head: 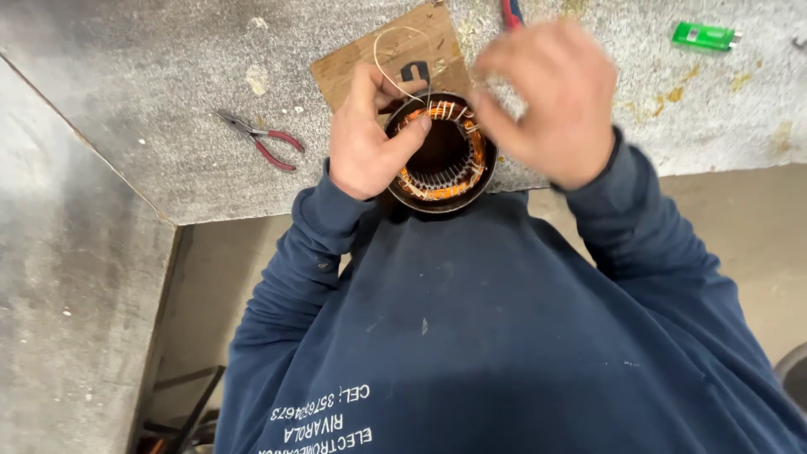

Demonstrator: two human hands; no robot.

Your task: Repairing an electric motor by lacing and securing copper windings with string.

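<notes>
A round motor stator (pixel 443 160) with copper windings inside a dark shell stands at the near edge of the grey workbench (pixel 151 101). My left hand (pixel 366 141) rests on its left rim, the thumb pressing on the windings, fingers pinching a thin pale cord (pixel 402 50) that loops up over the board. My right hand (pixel 551 97) hovers over the stator's right rim, blurred, fingers curled; the other end of the cord seems to run into it.
A brown board (pixel 370 63) lies under and behind the stator. Red-handled pliers (pixel 265 141) lie to the left on the bench. A green lighter (pixel 704 35) sits at the far right. A red-handled tool (pixel 510 12) pokes in at the top edge.
</notes>
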